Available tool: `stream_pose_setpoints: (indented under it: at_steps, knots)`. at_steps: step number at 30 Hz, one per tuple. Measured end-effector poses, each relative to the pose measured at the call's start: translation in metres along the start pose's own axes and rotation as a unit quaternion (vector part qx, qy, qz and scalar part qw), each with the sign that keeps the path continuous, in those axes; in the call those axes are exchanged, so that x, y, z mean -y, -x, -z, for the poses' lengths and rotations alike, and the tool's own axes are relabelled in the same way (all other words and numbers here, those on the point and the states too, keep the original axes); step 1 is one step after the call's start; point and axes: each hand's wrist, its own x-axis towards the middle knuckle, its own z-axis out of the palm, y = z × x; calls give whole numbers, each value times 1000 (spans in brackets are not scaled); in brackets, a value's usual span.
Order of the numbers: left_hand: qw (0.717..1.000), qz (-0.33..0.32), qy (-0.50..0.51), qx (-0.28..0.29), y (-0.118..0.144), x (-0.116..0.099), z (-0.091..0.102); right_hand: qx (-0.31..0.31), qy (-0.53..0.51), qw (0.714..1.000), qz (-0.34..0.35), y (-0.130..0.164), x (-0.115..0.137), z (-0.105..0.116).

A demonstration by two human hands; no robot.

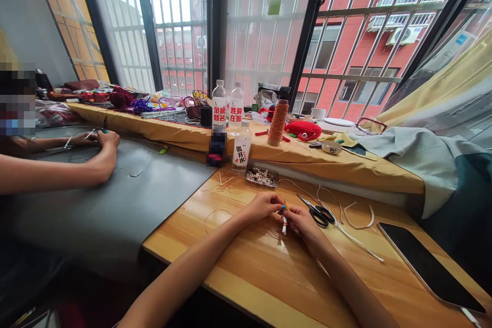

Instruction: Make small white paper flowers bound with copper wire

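Over the wooden table, my left hand (265, 206) and my right hand (302, 220) meet with fingertips pinched together. Between them is a short white cord piece (284, 227) with orange thread around it; its lower end sticks out below the fingers. A small turquoise spot shows at the left fingertips, and I cannot tell whether it is a bead or a nail. Black-handled scissors (322, 215) lie just right of my right hand, blades partly apart. Loose white cords (359, 242) run across the table beside them. Thin orange thread curls under my hands.
A clear tray of small bits (262, 177), water bottles (241, 147) and a cone of orange thread (277, 123) stand beyond my hands. A phone (428, 266) lies at right. Left, another person's hand (108, 139) works over a grey mat (154, 174). Craft items crowd the cloth-covered ledge (346, 166).
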Motion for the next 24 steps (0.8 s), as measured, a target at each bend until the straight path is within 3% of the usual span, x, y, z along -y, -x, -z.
stream_pose_setpoints:
  at_steps: [7, 16, 20, 24]
  knots:
    - [989, -90, -106, -55, 2, -3, 1, -5, -9, 1000, 11, 4, 1, -1]
    - [959, -140, -244, -19, 11, -5, -1, -9, -25, 999, 27, 15, 11, -1]
    - [964, -137, -230, -3, 13, -6, -4, -14, -24, 1000, 10, 14, 14, 0]
    - [986, -108, -128, 15, 8, -3, -3, -13, -25, 1000, 9, 11, 12, 2]
